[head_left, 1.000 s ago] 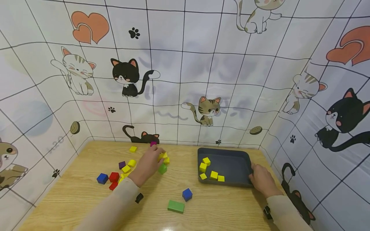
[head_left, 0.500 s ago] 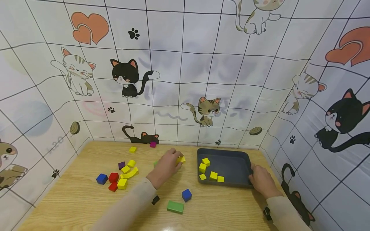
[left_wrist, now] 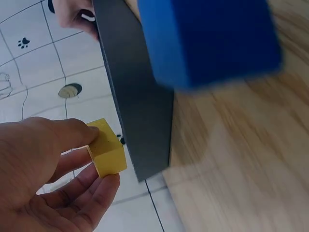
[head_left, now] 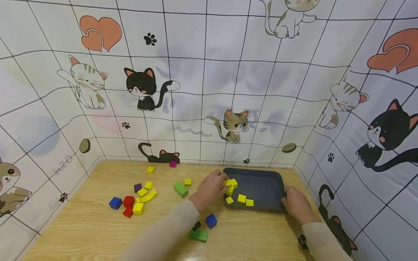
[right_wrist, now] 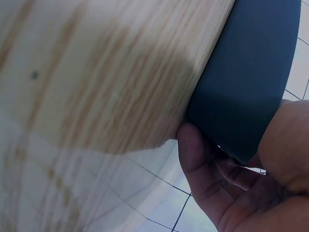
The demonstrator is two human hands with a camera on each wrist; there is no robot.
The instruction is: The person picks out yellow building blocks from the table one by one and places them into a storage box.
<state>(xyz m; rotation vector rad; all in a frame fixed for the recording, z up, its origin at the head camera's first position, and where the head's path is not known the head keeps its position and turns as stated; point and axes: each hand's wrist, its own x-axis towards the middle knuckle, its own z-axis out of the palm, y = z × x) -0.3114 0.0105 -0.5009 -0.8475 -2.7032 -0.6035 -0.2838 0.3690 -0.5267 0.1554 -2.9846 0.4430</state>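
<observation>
My left hand (head_left: pixel 210 188) is at the left rim of the dark grey tray (head_left: pixel 261 185). In the left wrist view its thumb and fingers pinch a yellow block (left_wrist: pixel 107 149), held beside the tray's outer wall. Several yellow cubes (head_left: pixel 241 198) lie in the left part of the tray. On the right, my right hand (head_left: pixel 299 203) grips the tray's right edge. The right wrist view has its fingers (right_wrist: pixel 193 150) curled at the tray's corner, partly hidden by the wall.
A blue cube (head_left: pixel 211 220) and a green block (head_left: pixel 199 235) lie in front of the tray. Further left are another green block (head_left: pixel 181 189), a yellow cube (head_left: pixel 187 182), a red block (head_left: pixel 128 201), a blue cube (head_left: pixel 115 203) and a magenta cube (head_left: pixel 173 164).
My left hand has moved right from the scattered blocks to the tray's left rim, carrying the yellow block. The right hand and tray have stayed put.
</observation>
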